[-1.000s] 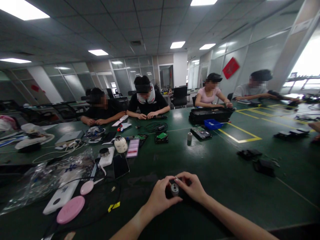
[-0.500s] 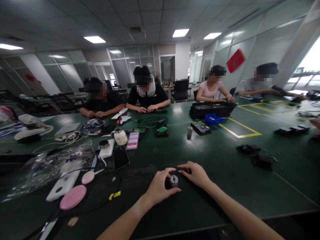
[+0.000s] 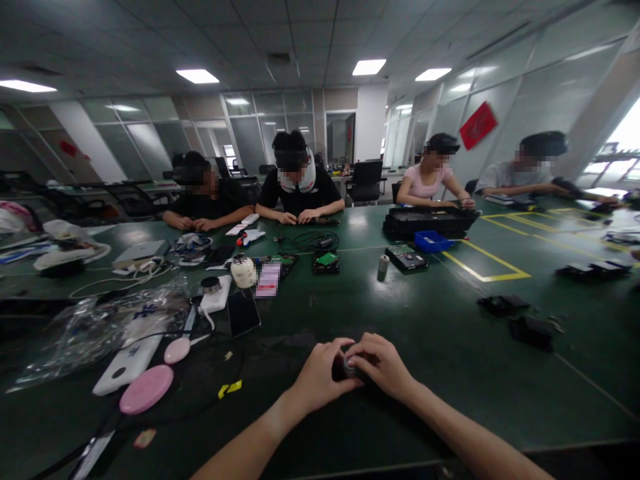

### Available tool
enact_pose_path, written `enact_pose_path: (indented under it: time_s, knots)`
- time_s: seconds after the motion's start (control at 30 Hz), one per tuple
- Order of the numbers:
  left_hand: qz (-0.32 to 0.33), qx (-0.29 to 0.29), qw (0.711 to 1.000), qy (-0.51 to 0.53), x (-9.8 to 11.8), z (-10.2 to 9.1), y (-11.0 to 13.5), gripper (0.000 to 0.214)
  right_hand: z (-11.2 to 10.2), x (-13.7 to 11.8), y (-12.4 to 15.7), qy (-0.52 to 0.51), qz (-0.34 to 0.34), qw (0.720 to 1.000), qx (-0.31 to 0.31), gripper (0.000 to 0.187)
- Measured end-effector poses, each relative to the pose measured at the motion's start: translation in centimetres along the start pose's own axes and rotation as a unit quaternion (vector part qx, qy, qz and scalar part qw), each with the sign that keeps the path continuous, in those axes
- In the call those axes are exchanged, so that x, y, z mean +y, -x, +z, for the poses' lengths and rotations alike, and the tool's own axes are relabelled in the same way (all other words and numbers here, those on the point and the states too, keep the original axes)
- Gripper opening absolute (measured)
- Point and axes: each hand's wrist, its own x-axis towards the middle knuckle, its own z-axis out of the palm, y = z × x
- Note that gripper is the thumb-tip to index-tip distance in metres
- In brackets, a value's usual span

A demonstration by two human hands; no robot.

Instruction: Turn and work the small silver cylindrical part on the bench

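Observation:
A small silver electric motor (image 3: 349,368), round like a short can, stands on the green table in front of me. My left hand (image 3: 319,375) curls around it from the left, thumb on the near side and fingers on the far side. From the right, my right hand (image 3: 384,367) reaches over with thumb and fingers closed together at the motor's top. Those fingers cover most of the motor, so anything tiny between them is hidden. A similar silver cylinder (image 3: 383,267) stands upright farther off, beside a hard drive (image 3: 407,257).
To my left lie a dark phone (image 3: 243,312), a pink disc (image 3: 147,389), clear plastic bags (image 3: 100,330) and yellow scraps (image 3: 230,389). Black parts (image 3: 531,332) lie to the right. A blue tray (image 3: 433,241) sits farther back. Several people work across the table.
My right hand has moved left and down onto the motor's top, its fingers closing there. My left hand stays around the motor. The view has shifted slightly.

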Motion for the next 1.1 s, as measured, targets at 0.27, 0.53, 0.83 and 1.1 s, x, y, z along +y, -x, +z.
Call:
enact_pose_path:
  time_s: [0.27,0.53,0.83,1.1]
  knots:
    - [0.03,-0.002,0.999,-0.021,0.0,0.0,0.0,0.053,-0.2,0.8,-0.2,0.045,-0.038,0.998,0.001,0.03]
    - [0.043,-0.006,0.998,-0.047,0.0,0.2,-0.2,0.033,0.1,0.3,-0.3,0.017,-0.019,0.999,0.03,0.03]
    - [0.041,-0.018,0.998,-0.043,0.1,0.0,-0.4,0.033,-0.1,0.3,-0.1,-0.002,0.012,1.0,0.0,0.032]
    - [0.028,-0.021,0.999,-0.032,0.3,-0.3,-0.3,0.037,-0.9,-0.5,0.2,-0.016,-0.009,0.997,0.072,0.013]
